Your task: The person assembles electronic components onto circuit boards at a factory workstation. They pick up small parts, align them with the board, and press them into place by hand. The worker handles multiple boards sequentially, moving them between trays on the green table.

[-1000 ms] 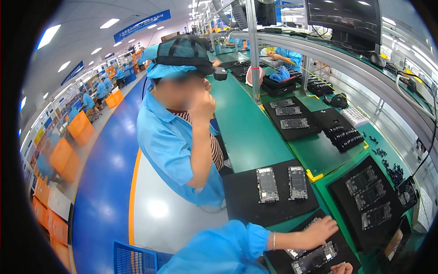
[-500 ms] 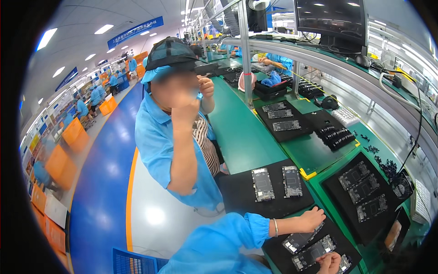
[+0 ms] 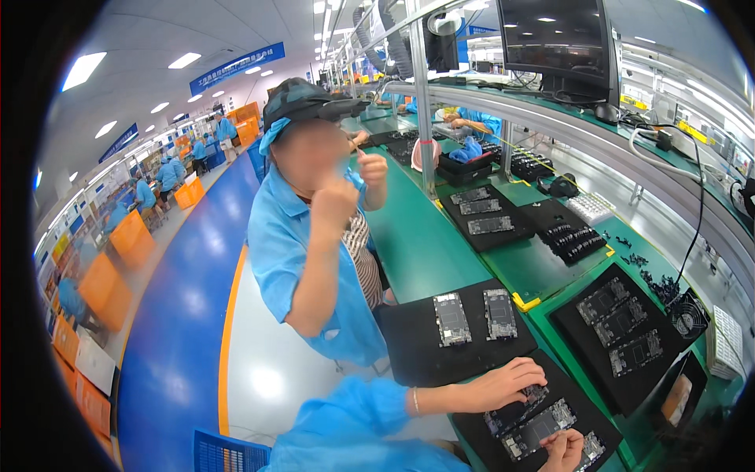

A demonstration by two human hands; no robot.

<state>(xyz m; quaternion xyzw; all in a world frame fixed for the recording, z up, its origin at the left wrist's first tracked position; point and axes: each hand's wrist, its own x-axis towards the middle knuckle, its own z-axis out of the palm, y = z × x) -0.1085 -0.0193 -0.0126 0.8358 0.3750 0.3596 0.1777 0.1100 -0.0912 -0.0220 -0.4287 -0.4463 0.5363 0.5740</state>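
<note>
My left hand [image 3: 503,385] reaches in over a black foam mat [image 3: 480,433], its fingers bent down and closed on the far end of a dark circuit board [image 3: 503,414]. Beside it lies a second circuit board [image 3: 541,429] with silvery parts at its ends. Over this board's near right edge is my right hand [image 3: 563,450], thumb and fingertips pressed together in a pinch; whatever is between them is too small to make out. Part of a third circuit board [image 3: 591,448] shows to the right of that hand.
Two circuit boards lie on another black mat [image 3: 409,346] ahead; several more cover mats [image 3: 566,315] on the right. A small fan [image 3: 687,318] and white tray [image 3: 725,342] stand far right. A co-worker [image 3: 314,228] in blue stands left of the green bench [image 3: 417,244], hands raised.
My left hand has moved left and flattened a little over the board's far end. My right hand stays near the middle board's edge. The view has shifted slightly.
</note>
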